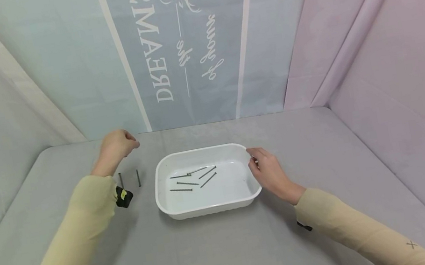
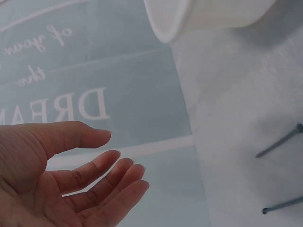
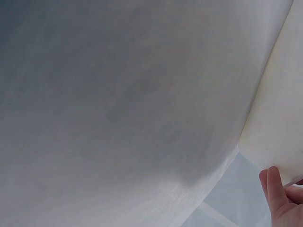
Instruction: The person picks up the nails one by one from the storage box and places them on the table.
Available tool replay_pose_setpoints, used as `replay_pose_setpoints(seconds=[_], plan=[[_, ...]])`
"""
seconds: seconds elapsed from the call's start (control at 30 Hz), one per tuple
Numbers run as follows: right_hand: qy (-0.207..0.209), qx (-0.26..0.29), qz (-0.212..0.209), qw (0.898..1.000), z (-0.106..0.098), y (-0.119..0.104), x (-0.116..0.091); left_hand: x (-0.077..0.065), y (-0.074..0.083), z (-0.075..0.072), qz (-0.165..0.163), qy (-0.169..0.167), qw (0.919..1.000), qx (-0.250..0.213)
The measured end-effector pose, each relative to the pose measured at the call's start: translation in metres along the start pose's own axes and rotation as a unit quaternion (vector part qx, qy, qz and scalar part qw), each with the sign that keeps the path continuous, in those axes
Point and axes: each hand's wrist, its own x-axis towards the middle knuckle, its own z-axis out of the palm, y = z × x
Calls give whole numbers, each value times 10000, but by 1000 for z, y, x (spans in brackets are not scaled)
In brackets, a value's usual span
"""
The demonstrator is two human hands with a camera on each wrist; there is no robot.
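Observation:
My left hand hovers over the far left of the table, holding nothing. In the left wrist view its fingers are loosely bent, with a gap between thumb and fingertips. Two dark nails lie apart on the table near the left wrist, one partly behind the wrist strap. A white rectangular dish sits mid-table with several nails scattered on its bottom. My right hand grips the dish's right rim; in the right wrist view its fingers lie against the outer wall.
A grey cloth covers the table. Behind it hangs a blue-grey curtain with mirrored lettering. Pale fabric walls close in both sides. A black strap is worn on the left wrist.

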Motion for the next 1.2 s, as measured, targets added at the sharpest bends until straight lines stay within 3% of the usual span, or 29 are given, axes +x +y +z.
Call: replay_pose_setpoints(seconds=[0.4,1.2], plan=[[30,-12,-13,10000,0,-1,0,-1,30,-1,289,89,9983,500],[-31,-2,82,10000,0,-1,1,-6,71,7,932,-80,9921,831]])
